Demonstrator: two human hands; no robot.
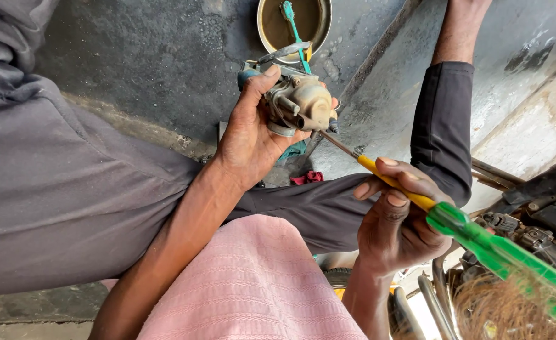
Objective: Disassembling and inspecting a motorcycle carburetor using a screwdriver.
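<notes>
Head view, left hand (247, 141): fingers wrapped around metal carburetor (300, 104)
Right hand (396, 221): fingers pinching yellow-and-green screwdriver (454, 223), tip at carburetor
Behind: bowl (265, 25) holding green toothbrush (293, 28)

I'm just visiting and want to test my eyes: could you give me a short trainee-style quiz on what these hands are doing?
1. What does the left hand hold?
2. True or false: the screwdriver handle is red.
3. The green brush rests in: A) a round metal bowl B) a box

Key:
1. A small metal carburetor.
2. False: it is green, with a yellow collar, gripped by the right hand.
3. A
</notes>
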